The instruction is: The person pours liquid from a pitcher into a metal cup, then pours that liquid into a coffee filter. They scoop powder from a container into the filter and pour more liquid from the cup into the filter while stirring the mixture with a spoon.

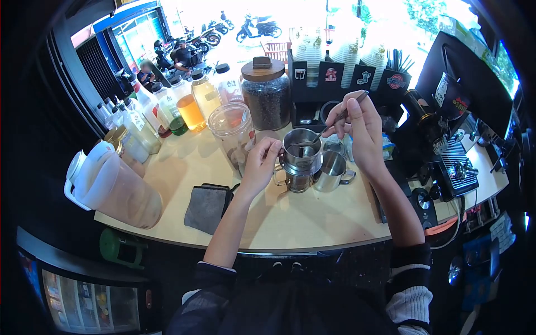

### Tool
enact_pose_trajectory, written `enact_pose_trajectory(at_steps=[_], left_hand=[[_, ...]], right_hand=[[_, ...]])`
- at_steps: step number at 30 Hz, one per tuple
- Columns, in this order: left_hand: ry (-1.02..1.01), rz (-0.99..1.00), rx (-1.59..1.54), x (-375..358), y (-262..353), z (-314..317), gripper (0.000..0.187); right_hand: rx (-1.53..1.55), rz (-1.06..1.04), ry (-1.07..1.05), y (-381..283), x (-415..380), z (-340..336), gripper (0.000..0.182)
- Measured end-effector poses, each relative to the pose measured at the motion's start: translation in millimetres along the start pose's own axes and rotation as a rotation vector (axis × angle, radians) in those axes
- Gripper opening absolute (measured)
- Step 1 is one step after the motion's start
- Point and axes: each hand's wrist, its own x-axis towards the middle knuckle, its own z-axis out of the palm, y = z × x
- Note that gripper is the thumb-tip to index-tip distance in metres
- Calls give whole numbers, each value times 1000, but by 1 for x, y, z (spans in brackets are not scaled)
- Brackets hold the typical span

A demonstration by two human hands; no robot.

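A metal coffee drip filter [302, 163] sits on top of a glass mug [298, 182] near the middle of the counter. My left hand [260, 166] pinches the filter at its left side, near the rim. Between the fingers of my right hand [364, 134] is a metal spoon [335, 119], slanting down to the left. Its lower end reaches into the mouth of the filter, where the inside looks dark; I cannot make out the contents. Close on the right stands a stainless steel pitcher [333, 172], apart from both hands.
A clear plastic jar [231, 131] and a large jar of dark beans [266, 95] stand behind. Left are bottles [191, 111], a big plastic pitcher [120, 187] and a folded grey cloth [206, 207]. Stacked cups [345, 53] and an espresso machine [460, 167] are at the right.
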Motion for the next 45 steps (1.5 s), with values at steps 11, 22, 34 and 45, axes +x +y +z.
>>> enact_pose_trajectory(at_steps=[11, 22, 34, 45], left_hand=[[150, 399, 503, -1, 76, 16, 27], [80, 474, 462, 21, 77, 14, 12], [50, 131, 141, 36, 69, 9, 12], [2, 46, -126, 40, 80, 0, 16]], right_hand=[[-273, -13, -175, 0, 0, 20, 19], [-388, -80, -332, -9, 8, 22, 15], [-1056, 165, -190, 70, -80, -94, 20], [-797, 352, -101, 83, -118, -84, 26]])
